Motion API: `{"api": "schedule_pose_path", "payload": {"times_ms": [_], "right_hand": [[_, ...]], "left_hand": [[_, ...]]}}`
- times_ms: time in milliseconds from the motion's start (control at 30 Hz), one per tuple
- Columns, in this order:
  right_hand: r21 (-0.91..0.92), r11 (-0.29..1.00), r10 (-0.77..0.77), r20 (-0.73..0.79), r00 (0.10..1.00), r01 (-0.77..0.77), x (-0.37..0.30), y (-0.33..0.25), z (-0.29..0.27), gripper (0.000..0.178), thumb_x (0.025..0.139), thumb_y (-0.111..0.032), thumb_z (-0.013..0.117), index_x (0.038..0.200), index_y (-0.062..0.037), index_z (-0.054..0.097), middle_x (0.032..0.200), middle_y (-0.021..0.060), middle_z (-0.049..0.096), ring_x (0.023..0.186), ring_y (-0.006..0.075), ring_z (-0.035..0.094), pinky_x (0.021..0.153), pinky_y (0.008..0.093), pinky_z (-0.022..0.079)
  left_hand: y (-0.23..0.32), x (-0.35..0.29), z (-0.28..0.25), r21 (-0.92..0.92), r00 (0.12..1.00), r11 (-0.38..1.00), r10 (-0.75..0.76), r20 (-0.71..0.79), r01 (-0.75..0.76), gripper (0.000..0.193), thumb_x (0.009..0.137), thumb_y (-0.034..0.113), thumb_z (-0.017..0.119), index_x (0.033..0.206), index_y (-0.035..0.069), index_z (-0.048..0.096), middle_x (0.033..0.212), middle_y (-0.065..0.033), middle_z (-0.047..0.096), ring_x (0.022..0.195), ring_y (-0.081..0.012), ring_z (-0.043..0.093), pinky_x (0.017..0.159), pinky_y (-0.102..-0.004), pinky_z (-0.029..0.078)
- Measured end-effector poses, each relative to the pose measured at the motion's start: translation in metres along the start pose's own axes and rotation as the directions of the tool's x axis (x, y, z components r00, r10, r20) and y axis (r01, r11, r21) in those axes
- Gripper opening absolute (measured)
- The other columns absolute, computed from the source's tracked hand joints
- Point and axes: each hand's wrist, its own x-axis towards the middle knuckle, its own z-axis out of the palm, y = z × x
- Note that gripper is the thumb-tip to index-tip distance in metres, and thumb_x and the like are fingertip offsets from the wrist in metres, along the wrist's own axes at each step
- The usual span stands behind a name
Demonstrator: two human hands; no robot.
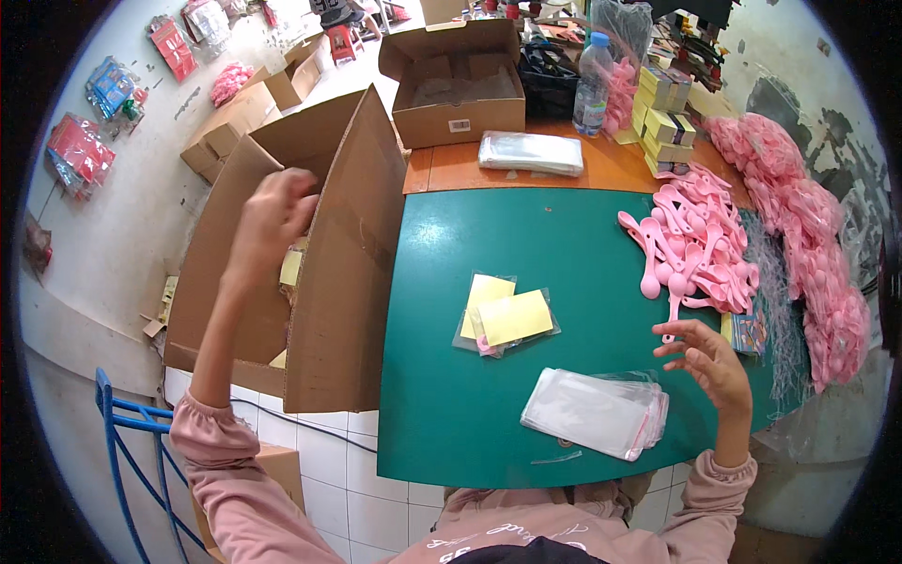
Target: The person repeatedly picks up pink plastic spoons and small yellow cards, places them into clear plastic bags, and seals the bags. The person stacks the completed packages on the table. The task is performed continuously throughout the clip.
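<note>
My left hand [270, 224] reaches over the tall open cardboard box [338, 273] on the left. Its fingers look curled but are smeared by motion, and I see nothing held in them. Inside the box are packets with yellow cards [291, 267]. My right hand [707, 365] hovers at the table's right side with fingers apart and nothing in them. Just beyond it lies a heap of pink plastic spoons [695, 246]. Clear plastic bags [592, 411] are stacked near the front edge. Two clear packets with yellow cards [515, 318] overlap mid-table.
On the orange rear surface lie more clear bags [531, 153], beside an open carton [458, 117], a water bottle [592, 86] and banded yellow card stacks [669, 130]. Bagged pink spoons [817, 254] line the right. A blue metal frame [136, 414] stands at lower left.
</note>
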Motion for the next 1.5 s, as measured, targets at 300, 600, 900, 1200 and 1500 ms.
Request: {"api": "schedule_pose_path", "payload": {"times_ms": [300, 600, 900, 1200, 1500], "right_hand": [[-0.041, 0.998, -0.058, -0.007, 0.998, 0.058, -0.041, 0.008, -0.004, 0.055, 0.078, -0.036, 0.062, 0.115, 0.0011, 0.047, 0.118, 0.0129, 0.049, 0.098, 0.0199, 0.054, 0.079, 0.0293, 0.045], [0.002, 0.997, -0.069, -0.234, 0.97, 0.072, -0.085, 0.031, -0.046, 0.055, 0.077, -0.037, 0.063, 0.114, 0.0011, 0.047, 0.115, 0.0141, 0.051, 0.095, 0.0203, 0.055, 0.076, 0.0296, 0.046], [0.051, 0.999, -0.002, -0.337, 0.942, 0.02, -0.087, 0.045, -0.05, 0.052, 0.079, -0.033, 0.063, 0.115, 0.0004, 0.046, 0.112, 0.0126, 0.053, 0.094, 0.0193, 0.055, 0.077, 0.0292, 0.045], [-0.533, 0.838, -0.122, -0.388, 0.913, -0.114, -0.051, 0.041, -0.046, 0.042, 0.079, -0.019, 0.062, 0.114, -0.003, 0.048, 0.101, 0.0082, 0.055, 0.087, 0.0141, 0.054, 0.071, 0.0269, 0.045], [-0.908, 0.347, -0.475, -0.385, 0.791, -0.234, 0.049, 0.066, -0.013, 0.043, 0.074, -0.008, 0.062, 0.113, -0.0044, 0.043, 0.096, 0.0201, 0.05, 0.083, 0.036, 0.055, 0.066, 0.0425, 0.046]], "left_hand": [[0.125, -0.045, 0.155, 0.07, 0.603, 0.996, -0.02, 0.798, -0.059, 0.093, 0.07, 0.055, 0.06, 0.137, 0.014, 0.01, 0.11, -0.0438, 0.036, 0.093, -0.0539, 0.048, 0.081, -0.0513, 0.043], [0.09, -0.032, 0.057, -0.149, 0.965, 0.977, 0.181, 0.189, -0.154, 0.058, 0.075, 0.01, 0.063, 0.125, 0.012, 0.034, 0.097, -0.0149, 0.058, 0.09, -0.028, 0.059, 0.073, -0.0395, 0.049], [-0.136, -0.118, -0.036, -0.467, 0.711, 0.539, -0.584, 0.392, 0.701, 0.07, 0.064, 0.01, 0.068, 0.124, 0.006, 0.032, 0.113, -0.0107, 0.048, 0.101, -0.0177, 0.05, 0.069, -0.0266, 0.05], [-0.049, -0.134, -0.045, 0.118, 0.903, 0.905, -0.419, 0.093, 0.408, 0.056, 0.081, 0.02, 0.059, 0.128, 0.002, 0.035, 0.126, -0.0184, 0.044, 0.117, -0.0287, 0.042, 0.097, -0.0351, 0.034], [0.258, -0.101, 0.149, -0.583, 0.843, 0.762, 0.487, 0.227, -0.283, 0.023, 0.071, 0.02, 0.066, 0.088, 0.007, 0.057, 0.1, -0.0106, 0.054, 0.093, -0.0263, 0.054, 0.076, -0.0366, 0.044]]}}
